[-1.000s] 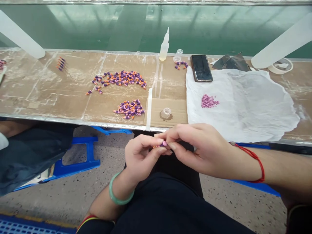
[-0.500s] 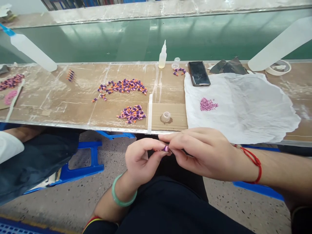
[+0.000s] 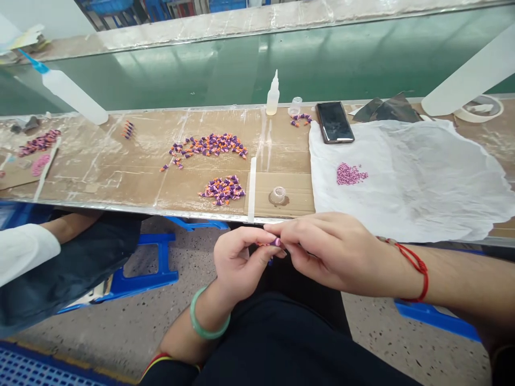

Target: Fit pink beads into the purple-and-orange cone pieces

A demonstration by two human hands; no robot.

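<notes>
My left hand (image 3: 237, 262) and my right hand (image 3: 333, 252) meet in front of the bench edge, over my lap. Their fingertips pinch a tiny purple and orange clay piece (image 3: 276, 242) from both sides, and most of it is hidden by my fingers. Beyond my hands, two loose heaps of similar purple and orange pieces (image 3: 207, 146) (image 3: 222, 190) lie on the cardboard-covered bench (image 3: 120, 161). A small pile of pink granules (image 3: 350, 174) rests on a crumpled white cloth (image 3: 402, 182).
A glue bottle (image 3: 272, 95), a black phone (image 3: 335, 122) and small plastic cups (image 3: 277, 195) stand on the bench. A person's white sleeve (image 3: 24, 252) shows at left, with a blue stool (image 3: 156, 268) below the bench edge.
The view has tilted and shifted, showing more of the bench's left end and the shelf behind. My hands stay together on the small piece, which is more hidden by my fingers.
</notes>
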